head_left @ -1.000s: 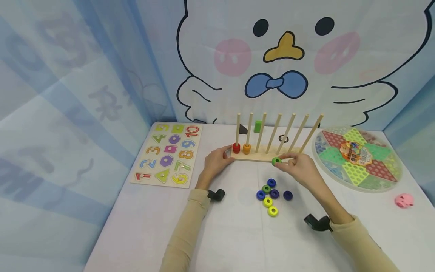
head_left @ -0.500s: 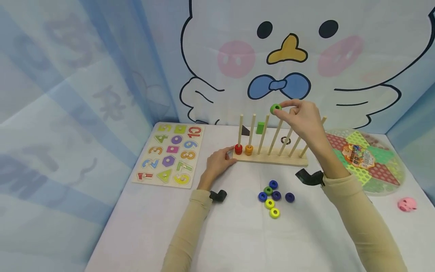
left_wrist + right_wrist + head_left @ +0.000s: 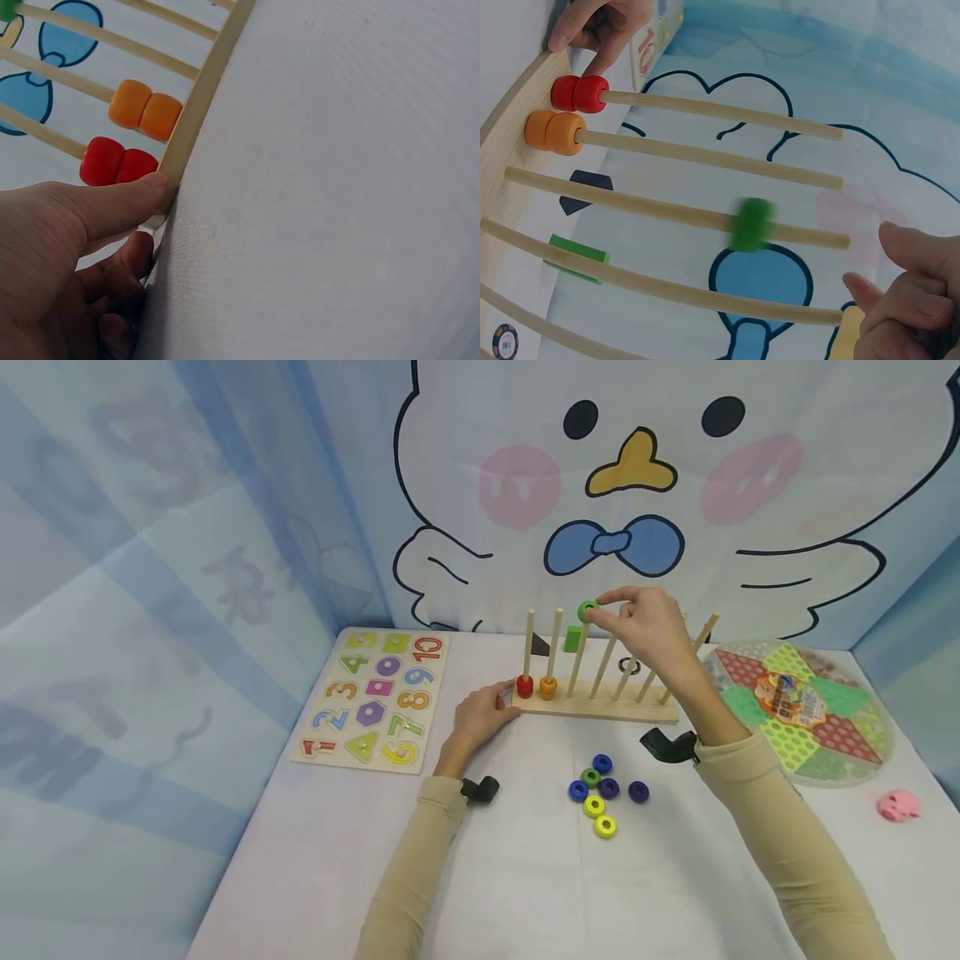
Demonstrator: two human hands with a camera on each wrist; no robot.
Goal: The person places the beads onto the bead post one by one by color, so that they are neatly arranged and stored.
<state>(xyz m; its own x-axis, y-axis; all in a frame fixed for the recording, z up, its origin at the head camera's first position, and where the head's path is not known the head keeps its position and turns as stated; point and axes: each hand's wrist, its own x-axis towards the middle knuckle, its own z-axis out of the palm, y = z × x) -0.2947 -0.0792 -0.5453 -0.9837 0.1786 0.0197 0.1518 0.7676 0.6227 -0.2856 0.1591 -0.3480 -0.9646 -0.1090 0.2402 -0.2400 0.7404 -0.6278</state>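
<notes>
A wooden peg stand with a row of upright pegs is at the table's far side. My left hand holds its left end, thumb on the base's edge. Two red beads sit at the bottom of the first peg and two orange beads on the second. A green bead, blurred, is around the third peg, below its tip, in the right wrist view. My right hand is beside that peg's top, its fingers apart from the bead in the right wrist view.
Several blue, purple, yellow and green beads lie in front of the stand. A number puzzle board is at left. A round game board and a pink pig toy are at right. A green block lies behind the stand.
My right hand has lifted the green bead from near the base, brought it left to the third peg and let it go onto the peg. The left hand stays at the stand's end.
</notes>
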